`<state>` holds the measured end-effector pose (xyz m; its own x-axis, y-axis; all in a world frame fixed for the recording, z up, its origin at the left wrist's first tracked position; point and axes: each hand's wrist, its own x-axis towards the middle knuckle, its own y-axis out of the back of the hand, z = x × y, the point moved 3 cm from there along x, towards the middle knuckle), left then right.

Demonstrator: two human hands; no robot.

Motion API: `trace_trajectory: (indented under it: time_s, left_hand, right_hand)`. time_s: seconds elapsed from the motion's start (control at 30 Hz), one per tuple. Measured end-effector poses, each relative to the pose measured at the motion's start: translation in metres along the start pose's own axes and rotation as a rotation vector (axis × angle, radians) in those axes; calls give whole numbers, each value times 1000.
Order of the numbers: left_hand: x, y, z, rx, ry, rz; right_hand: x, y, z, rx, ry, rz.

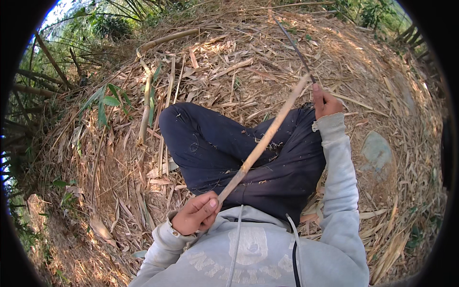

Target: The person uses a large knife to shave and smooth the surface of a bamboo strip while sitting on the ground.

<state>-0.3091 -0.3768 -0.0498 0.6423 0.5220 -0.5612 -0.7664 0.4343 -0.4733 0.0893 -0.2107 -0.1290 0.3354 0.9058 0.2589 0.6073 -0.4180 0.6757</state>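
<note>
Left hand (197, 213) low by the belly, fingers curled shut round near end of a bamboo strip (262, 143), thumb pressed on top. Strip runs up and away from left hand, slanting across the lap in dark trousers (224, 148), far end meeting the right hand (324, 101). Right hand out ahead, arm nearly straight, grey sleeve (340, 182) stretched; fist closed on a thin dark blade (294, 45), thumb up along it, blade point sticking out beyond the hand. Blade seemingly against strip's far end; exact contact too small to tell. Strip probably light, stiff lengthwise yet springy, likely splintery at the edges, so best gripped near an end with the thumb bracing, as done now. Pale shavings on trousers between the hands. Dry bamboo litter (229, 67) beyond and either side of both hands; grey stone (377, 150) just outside the right forearm; green bamboo stem (146, 110) well left of the hands.
</note>
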Motion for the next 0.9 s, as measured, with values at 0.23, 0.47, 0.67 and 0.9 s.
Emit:
trace_trajectory:
  time_s: [0.23, 0.47, 0.67, 0.9]
  left_hand:
    - [42, 13, 17, 180, -171, 411]
    - [64, 9, 31, 210, -228, 353]
    - [69, -1, 38, 225, -268, 349]
    - [66, 7, 41, 404, -241, 458]
  right_hand:
    - [-29, 12, -39, 584, -456, -364]
    - [-69, 17, -73, 919, -419, -618]
    - [-75, 7, -81, 871, -400, -739]
    - [-95, -2, -89, 681, -392, -864]
